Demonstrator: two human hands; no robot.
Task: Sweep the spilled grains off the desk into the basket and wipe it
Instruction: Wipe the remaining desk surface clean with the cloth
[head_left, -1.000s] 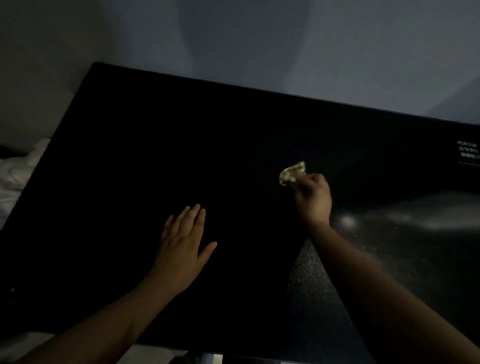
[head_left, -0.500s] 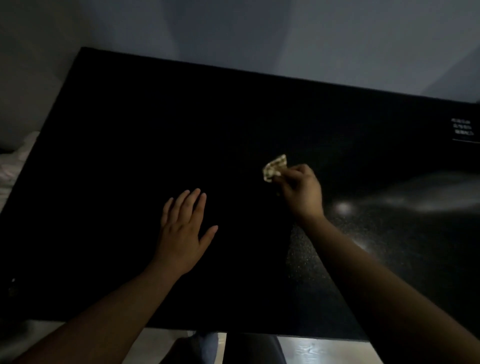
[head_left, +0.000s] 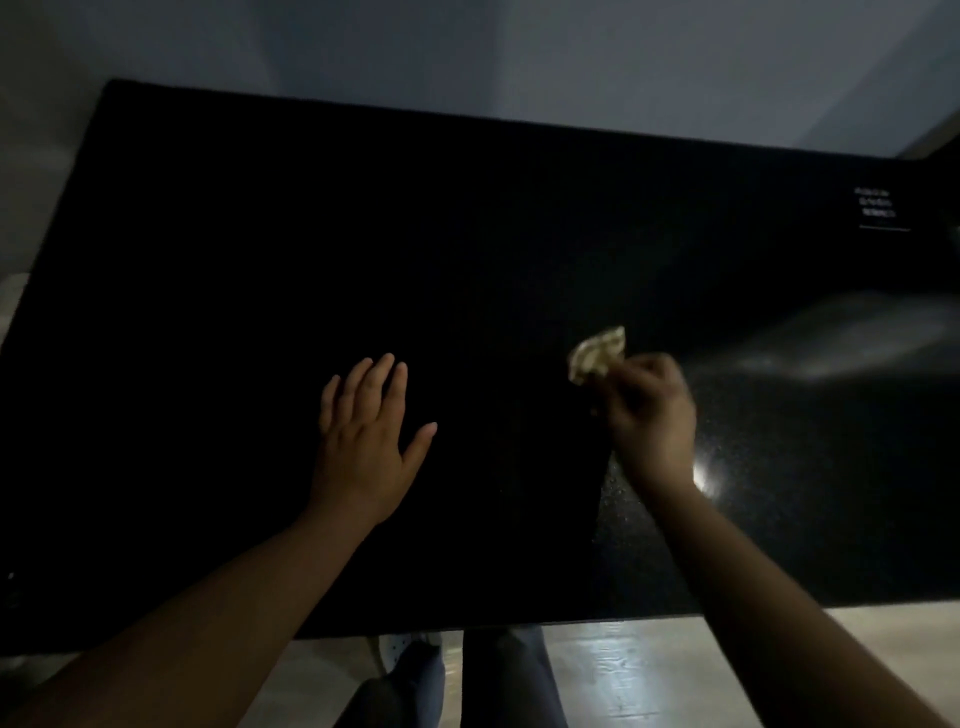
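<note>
While my left hand (head_left: 363, 441) lies flat on the black desk (head_left: 234, 312), palm down, it holds nothing: fingers straight and close together, thumb splayed out to the right. It sits near the desk's middle, somewhat toward my edge.

My right hand (head_left: 652, 415) is right of it, well apart, over the desk's right half. Its fingers are curled and pinch a small crumpled wad (head_left: 597, 353), pale and beige; cloth or paper, can't tell. The wad sticks out past my fingertips, up and to the left, right at the desk surface. Whether it actually touches the top I can't tell, as the frame is blurred there.

The room is dim, and most of the desk top reads plain black. A lit patch (head_left: 779, 467) on the right side shows fine pale specks. Grains or the surface finish: can't tell. A bright glare spot (head_left: 704, 475) sits just right of my right wrist, with a pale reflected streak (head_left: 831, 338) farther back.

A small block of white print (head_left: 878, 205), unreadable, is near the desk's far right corner. A grey wall (head_left: 467, 52) stands behind the desk. Below the near edge are a pale floor (head_left: 623, 670), my trouser legs (head_left: 498, 675) and part of a light shoe (head_left: 400, 644).
</note>
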